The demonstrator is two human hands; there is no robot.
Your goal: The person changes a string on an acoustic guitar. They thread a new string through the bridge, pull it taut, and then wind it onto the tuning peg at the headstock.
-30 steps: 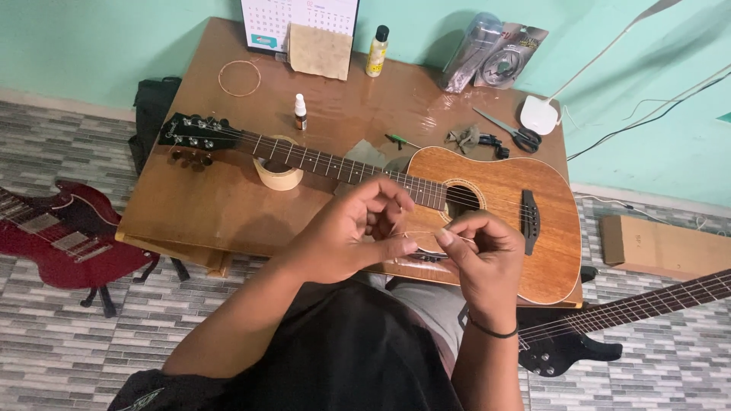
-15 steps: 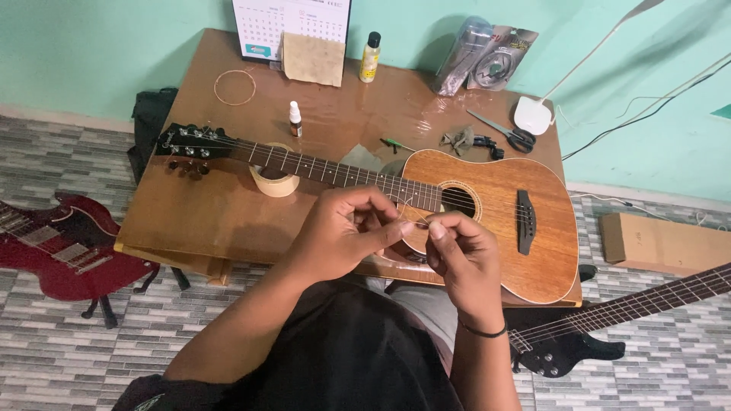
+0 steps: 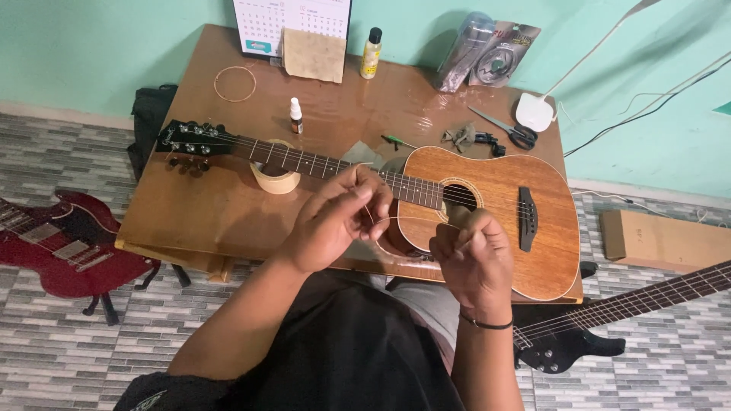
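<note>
Wooden table [image 3: 190, 205], acoustic guitar [image 3: 487, 198] on it; grey tiled floor [image 3: 46, 358], mint wall [image 3: 91, 46]

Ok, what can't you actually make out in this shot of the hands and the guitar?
Head view only:
- The thin guitar string between the left hand and right hand: too fine to follow; its ends vanish inside the curled fingers.
- The acoustic guitar: both hands cover its lower edge.
- The red electric guitar: cut off by the left edge.
</note>
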